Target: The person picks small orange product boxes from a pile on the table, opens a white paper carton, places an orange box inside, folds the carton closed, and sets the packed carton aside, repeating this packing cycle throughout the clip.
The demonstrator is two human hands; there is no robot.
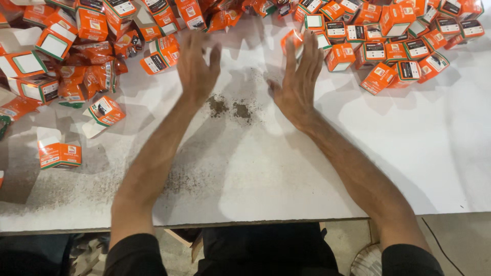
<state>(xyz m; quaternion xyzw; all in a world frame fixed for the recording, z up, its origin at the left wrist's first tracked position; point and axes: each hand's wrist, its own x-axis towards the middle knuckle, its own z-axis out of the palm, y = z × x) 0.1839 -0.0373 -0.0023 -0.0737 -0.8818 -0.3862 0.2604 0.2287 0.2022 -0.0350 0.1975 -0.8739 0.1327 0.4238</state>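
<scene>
My left hand [197, 66] reaches out flat over the white table [286, 168], fingers spread, holding nothing; its fingertips are close to an orange carton [159, 56]. My right hand [299, 79] is also flat with fingers apart, empty, its fingertips near an orange carton [292, 41] at the edge of the far pile. Between the two hands lie two small dark patches of spilled powder [229, 107]. Many small orange-and-white cartons [394, 48] are heaped across the far side of the table.
Open cartons and orange sachets [87, 76] crowd the far left. One carton [60, 155] lies alone near the left edge, another [106, 111] with its flap open. Dark dust speckles the near left of the table. The table's front edge [245, 223] runs just above my lap.
</scene>
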